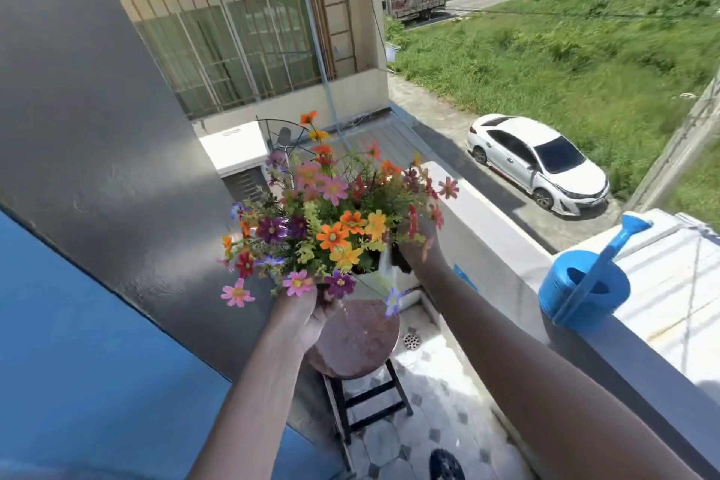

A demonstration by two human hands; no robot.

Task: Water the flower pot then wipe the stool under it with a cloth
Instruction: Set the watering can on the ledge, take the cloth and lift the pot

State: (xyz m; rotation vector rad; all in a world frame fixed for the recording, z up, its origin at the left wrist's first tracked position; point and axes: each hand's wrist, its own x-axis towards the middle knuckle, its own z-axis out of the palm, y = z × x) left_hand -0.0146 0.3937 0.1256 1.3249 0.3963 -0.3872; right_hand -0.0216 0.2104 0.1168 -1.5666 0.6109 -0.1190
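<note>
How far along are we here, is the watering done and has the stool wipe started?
Watering looks finished: the blue watering can sits set down on the balcony wall. In hand now: the left hand and right hand grip the flower pot, lifted clear above the stool. Left: wiping the bare stool top. No cloth is in view yet.

Glossy plastic, worn seat

Blue watering can (pixel 584 281) shiny plastic; stool (pixel 356 339) seat mottled, perhaps rough wood; floor tiles (pixel 440 417) smooth.
</note>
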